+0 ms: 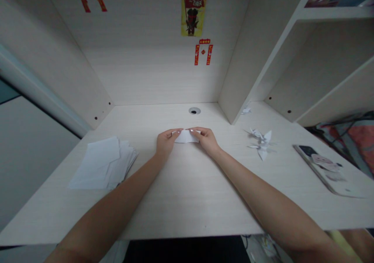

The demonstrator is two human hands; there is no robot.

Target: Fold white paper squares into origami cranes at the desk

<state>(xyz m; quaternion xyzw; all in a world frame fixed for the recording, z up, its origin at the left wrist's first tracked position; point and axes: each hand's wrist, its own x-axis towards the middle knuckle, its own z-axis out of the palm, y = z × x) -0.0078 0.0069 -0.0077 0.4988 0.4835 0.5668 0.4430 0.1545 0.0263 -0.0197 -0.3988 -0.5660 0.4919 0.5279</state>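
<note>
Folded white paper lies at the middle of the surface, held at its ends by the fingertips of the left hand at 9 o'clock and the right hand at 3 o'clock, both closed narrow on it. A loose stack of white sheets lies at 8 o'clock, white paper cranes at 3 o'clock, and a picture-covered book farther out.

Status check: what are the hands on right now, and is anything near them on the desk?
Left hand and right hand on a folded white paper, fingertips at its ends. Paper stack to the left, origami cranes to the right, both apart from the hands.
</note>
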